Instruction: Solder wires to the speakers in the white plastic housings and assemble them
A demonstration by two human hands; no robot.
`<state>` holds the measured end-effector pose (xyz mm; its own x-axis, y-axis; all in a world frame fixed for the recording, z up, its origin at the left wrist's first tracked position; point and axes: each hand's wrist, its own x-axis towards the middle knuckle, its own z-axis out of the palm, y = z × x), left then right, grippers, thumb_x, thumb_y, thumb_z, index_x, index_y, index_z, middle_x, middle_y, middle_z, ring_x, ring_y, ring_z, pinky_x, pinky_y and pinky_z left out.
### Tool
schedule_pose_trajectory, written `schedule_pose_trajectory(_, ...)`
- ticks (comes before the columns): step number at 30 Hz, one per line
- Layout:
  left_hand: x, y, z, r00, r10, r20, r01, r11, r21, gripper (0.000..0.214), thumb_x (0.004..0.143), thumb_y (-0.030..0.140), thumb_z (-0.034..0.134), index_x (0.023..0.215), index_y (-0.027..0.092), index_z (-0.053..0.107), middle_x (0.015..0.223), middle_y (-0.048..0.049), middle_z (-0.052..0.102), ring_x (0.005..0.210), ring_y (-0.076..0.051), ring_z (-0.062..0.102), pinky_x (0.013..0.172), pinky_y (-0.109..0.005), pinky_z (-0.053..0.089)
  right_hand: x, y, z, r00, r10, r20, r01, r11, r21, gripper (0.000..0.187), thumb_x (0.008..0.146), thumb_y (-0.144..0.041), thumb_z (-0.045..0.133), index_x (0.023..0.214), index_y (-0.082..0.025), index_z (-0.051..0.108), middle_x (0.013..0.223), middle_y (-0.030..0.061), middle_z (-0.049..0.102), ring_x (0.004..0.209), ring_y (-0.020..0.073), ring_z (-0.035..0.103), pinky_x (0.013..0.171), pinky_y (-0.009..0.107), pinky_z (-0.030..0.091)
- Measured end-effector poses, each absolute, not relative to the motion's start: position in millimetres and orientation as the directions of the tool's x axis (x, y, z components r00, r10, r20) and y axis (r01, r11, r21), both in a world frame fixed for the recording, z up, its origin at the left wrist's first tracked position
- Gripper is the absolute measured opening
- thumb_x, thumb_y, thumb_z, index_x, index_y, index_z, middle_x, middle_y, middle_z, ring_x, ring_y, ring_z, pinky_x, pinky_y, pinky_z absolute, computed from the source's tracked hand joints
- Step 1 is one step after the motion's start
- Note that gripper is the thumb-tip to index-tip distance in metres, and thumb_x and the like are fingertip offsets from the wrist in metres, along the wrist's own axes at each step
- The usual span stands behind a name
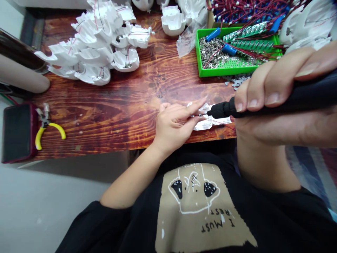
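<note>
"What's the person's left hand [172,128] on?"

"A small white plastic shell [202,123], with a thin red wire [219,121] running across it. The shell sits on the table [110,119], right at the edge nearest the body. The fingers [189,112] lie together, fairly flat, and press across it, so that grip is pinning it down."

"And the right hand [279,98]?"

"Closed firmly around a black pen-shaped tool [263,105] — fingers curled over the barrel, grip shut. The tool's narrow tip reaches the shell, just beside the left fingertips, but I can't tell from here whether it's touching."

"What else is on the table?"

"Farther along, there's a heap of similar white shells [92,52], some with red wires and small metal discs. To the right of that, a bright green tray [210,72] holds loose silvery metal pieces, blue cylinders and toothed metal strips. Behind the tray is a mass of red wires with small white connectors [250,10]."

"Anything off to the left?"

"Yes — yellow-handled pliers [50,131] lying just beside a black phone in a dark red case [18,133]."

"And the person?"

"Bent over the work in a black T-shirt [197,207] with a tan printed patch that reads 'I must rest.'"
</note>
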<state>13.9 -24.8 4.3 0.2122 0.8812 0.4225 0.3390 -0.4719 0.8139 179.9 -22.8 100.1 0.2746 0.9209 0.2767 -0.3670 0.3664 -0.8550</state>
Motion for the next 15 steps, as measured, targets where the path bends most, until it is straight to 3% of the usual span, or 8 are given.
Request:
schedule_pose_trajectory(6,17,-24,-2,0.180,0.903,0.391,0.363,-0.430,0.826,0.042,0.086,0.031,0.080,0.126,0.039,0.071,0.090,0.0047,0.080,0.084,-0.017,0.070,0.095,-0.040,0.044,184,-15,97,0.234,0.926,0.296,-0.413,0.370,-0.832,0.038,0.070,-0.047,0.083,0.072,-0.028,0.051,0.053,-0.0066,0.045,0.047,0.0189,0.058,0.041,0.034,0.047)
schedule_pose_trajectory(11,18,-21,-3,0.203,0.915,0.350,0.406,-0.404,0.820,0.045,0.085,0.040,0.080,0.129,0.041,0.068,0.100,0.0035,0.080,0.092,-0.019,0.068,0.098,-0.042,0.046,186,-11,85,0.225,0.935,0.273,-0.382,0.343,-0.858,0.042,0.073,-0.057,0.078,0.071,-0.027,0.048,0.052,-0.0065,0.042,0.046,0.0167,0.057,0.038,0.030,0.045)
schedule_pose_trajectory(15,11,-20,0,0.221,0.887,0.406,0.454,-0.462,0.762,0.072,0.074,0.060,0.084,0.138,0.036,0.062,0.120,-0.0027,0.073,0.110,-0.024,0.062,0.108,-0.046,0.043,180,-11,77,0.307,0.882,0.359,-0.318,0.450,-0.834,0.050,0.077,-0.071,0.066,0.064,-0.025,0.049,0.049,-0.0057,0.040,0.041,0.0125,0.049,0.036,0.028,0.042)
